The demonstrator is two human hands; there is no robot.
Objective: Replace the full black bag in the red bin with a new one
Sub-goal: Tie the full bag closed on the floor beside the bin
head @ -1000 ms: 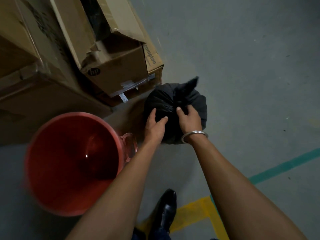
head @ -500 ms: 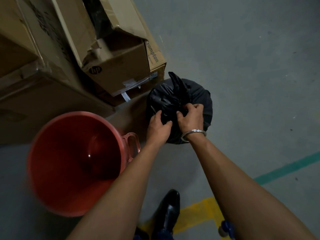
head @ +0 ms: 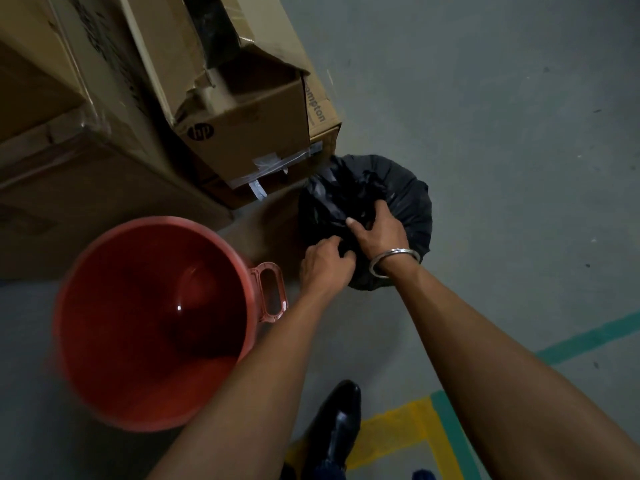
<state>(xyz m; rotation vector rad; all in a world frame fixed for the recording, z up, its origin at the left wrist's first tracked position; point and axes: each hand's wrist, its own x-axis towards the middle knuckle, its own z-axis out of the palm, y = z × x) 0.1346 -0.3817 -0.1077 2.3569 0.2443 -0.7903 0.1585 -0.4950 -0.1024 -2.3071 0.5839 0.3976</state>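
Note:
The full black bag [head: 405, 192] sits on the grey floor beside the cardboard boxes, its neck bunched at the top. My left hand [head: 323, 263] is closed on a fold of the bag's plastic at its near side. My right hand [head: 379, 232], with a metal bangle on the wrist, grips the gathered plastic on top. The red bin [head: 104, 341] stands to the left of the bag with no bag inside; its handle [head: 272, 292] points toward my left hand.
Stacked cardboard boxes [head: 239, 126] fill the upper left, close behind the bin and the bag. My black shoe [head: 337, 420] is at the bottom centre. Yellow and green floor lines [head: 450, 431] run at the lower right. Grey floor [head: 502, 116] stretches to the right.
The upright tail of the bag's neck has been pulled down into a bunch. Both hands have closed tighter on the plastic; the left hand has drawn back toward me.

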